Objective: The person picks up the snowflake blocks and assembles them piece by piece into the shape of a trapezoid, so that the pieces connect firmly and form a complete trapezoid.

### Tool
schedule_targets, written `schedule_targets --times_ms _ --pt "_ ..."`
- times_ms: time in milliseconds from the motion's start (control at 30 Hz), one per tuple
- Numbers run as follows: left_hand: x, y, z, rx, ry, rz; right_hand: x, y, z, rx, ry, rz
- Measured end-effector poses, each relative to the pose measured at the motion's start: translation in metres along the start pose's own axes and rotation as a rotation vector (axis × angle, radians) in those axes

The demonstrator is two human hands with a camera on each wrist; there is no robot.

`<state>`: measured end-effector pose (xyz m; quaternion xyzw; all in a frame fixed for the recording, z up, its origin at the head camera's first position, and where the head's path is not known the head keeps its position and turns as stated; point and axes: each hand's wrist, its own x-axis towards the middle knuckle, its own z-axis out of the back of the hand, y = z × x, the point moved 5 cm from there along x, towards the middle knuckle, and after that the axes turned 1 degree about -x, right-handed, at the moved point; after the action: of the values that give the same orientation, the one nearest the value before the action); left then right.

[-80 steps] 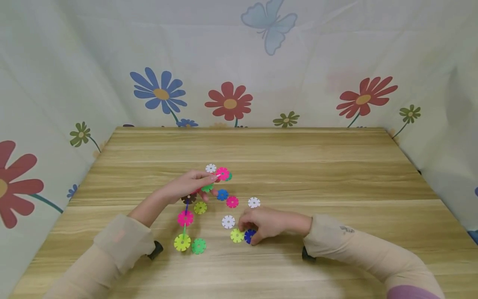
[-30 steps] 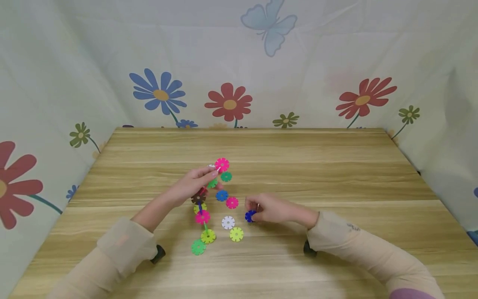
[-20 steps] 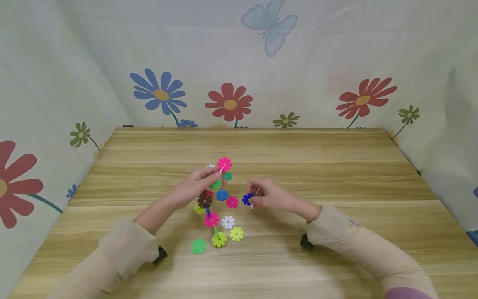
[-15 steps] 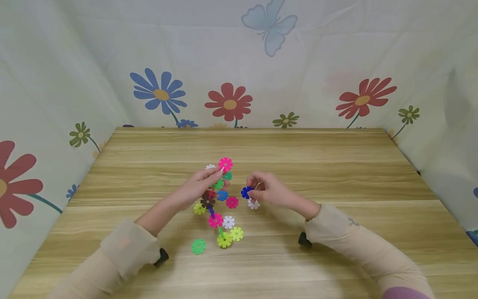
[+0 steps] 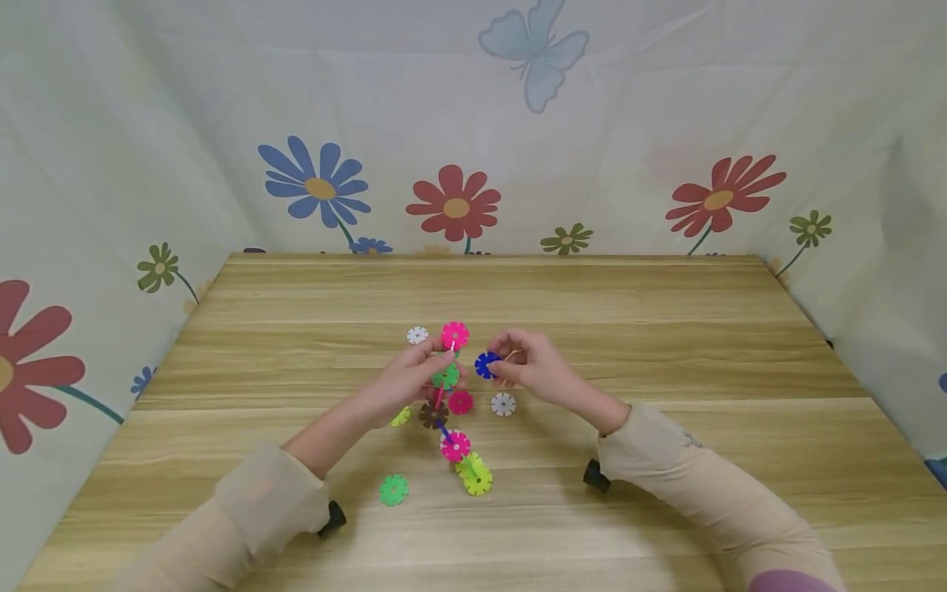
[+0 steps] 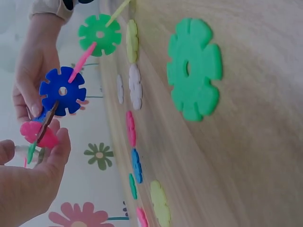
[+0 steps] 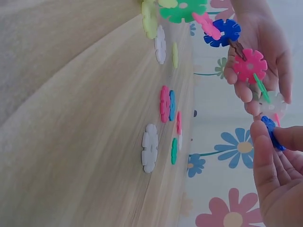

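My left hand [image 5: 414, 376] holds the upper part of a chain of slotted snowflake discs above the table. A pink disc [image 5: 455, 335] tops the chain, and a translucent white disc [image 7: 273, 104] shows by the left fingers. Below, green, brown and pink discs [image 5: 455, 446] hang down to a yellow disc [image 5: 478, 481] at the low end. To the right, my right hand [image 5: 543, 370] pinches a dark blue snowflake disc [image 5: 485, 366] between thumb and fingers. In the right wrist view this blue disc [image 7: 271, 131] is close beside the white one and a thin pink edge.
Loose discs lie flat on the wooden table [image 5: 636, 321]: a white one [image 5: 504, 404] below the right hand, a pink one [image 5: 461, 402], another white one [image 5: 418, 335] farther back, and a green one [image 5: 394, 490] near the front. A flowered curtain [image 5: 629, 123] stands behind.
My right hand has lifted the dark blue disc from beside the yellow one and brought it up toward my left hand. The left hand has shifted right, its chain swinging right over loose discs.
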<state>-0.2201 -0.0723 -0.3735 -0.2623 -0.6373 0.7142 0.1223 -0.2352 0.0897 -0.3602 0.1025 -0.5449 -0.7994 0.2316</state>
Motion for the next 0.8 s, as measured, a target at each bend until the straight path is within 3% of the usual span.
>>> schedule_targets --times_ms 133,367,667,800 --pt "0.0021 0.0026 -0.0049 0.010 -0.010 -0.004 0.0007 0.0006 0.0013 -0.002 -0.026 -0.002" --pt "0.0040 0.0062 -0.0082 0.107 -0.053 -0.011 0.0025 -0.0011 0.0019 -0.033 -0.051 0.030" --pt "0.0028 0.0023 -0.0058 0.182 -0.132 -0.042 0.0027 -0.0020 -0.0014 -0.062 -0.070 0.100" --pt "0.0017 -0.0003 -0.0061 0.227 -0.155 -0.060 0.0013 0.0001 -0.0018 -0.127 -0.088 0.123"
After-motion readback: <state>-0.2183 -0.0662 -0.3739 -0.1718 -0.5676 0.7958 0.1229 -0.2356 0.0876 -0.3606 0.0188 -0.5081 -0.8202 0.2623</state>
